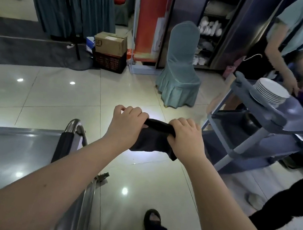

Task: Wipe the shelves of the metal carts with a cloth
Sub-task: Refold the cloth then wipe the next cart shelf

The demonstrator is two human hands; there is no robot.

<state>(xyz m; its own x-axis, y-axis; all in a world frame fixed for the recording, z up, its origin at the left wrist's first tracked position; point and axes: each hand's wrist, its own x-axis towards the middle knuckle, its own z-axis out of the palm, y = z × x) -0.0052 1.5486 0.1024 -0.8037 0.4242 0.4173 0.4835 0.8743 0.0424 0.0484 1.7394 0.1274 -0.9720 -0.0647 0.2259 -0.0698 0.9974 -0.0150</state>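
A black cloth (153,140) is stretched between both my hands, out in front of me above the tiled floor. My left hand (126,123) grips its left end and my right hand (186,137) grips its right end, fingers curled over the top edge. The rest of the cloth hangs down below my hands. A metal cart (5,152) with a shiny steel top shelf stands at my lower left, its curved handle (76,125) just left of my left forearm.
A grey plastic cart (261,134) at the right carries a stack of white plates (272,93); another person stands behind it, holding a dark object. A covered chair (180,66) stands ahead, with a cardboard box on a crate (110,52) further left.
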